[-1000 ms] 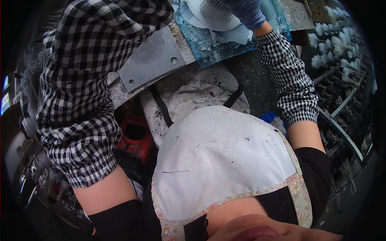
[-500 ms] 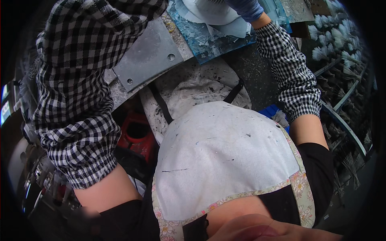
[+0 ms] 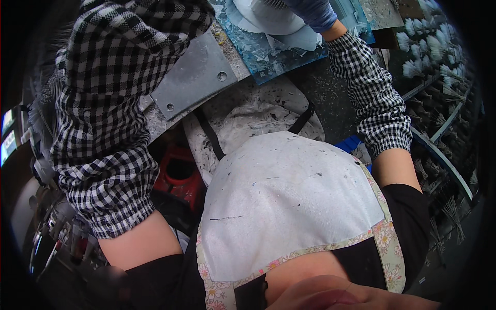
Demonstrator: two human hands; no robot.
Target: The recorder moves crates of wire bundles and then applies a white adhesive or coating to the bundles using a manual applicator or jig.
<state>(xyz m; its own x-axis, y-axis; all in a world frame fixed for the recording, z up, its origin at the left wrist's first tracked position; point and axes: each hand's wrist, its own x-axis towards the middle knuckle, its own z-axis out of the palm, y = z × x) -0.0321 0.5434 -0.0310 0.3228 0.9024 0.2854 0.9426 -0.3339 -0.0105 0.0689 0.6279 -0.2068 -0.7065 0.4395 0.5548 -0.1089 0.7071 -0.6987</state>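
My left arm, in a black-and-white checked sleeve, reaches up past the upper edge; its hand is outside the view. On my right arm is a matching sleeve. My right hand wears a blue-violet glove and sits at the top edge, its fingers cut off or hidden. Right beside it stands a round white dish, and pale bristles show within the dish. Under the dish lies a blue board smeared with white, flaky residue.
A grey metal plate with screw holes lies on the worktable left of the board. Racks at the right hold several white-tipped bristle bundles. A red plastic stool-like object stands below the table. My white apron fills the middle.
My left sleeve and the metal plate appear slightly farther right and lower. The gloved right hand has shifted a little left beside the dish.
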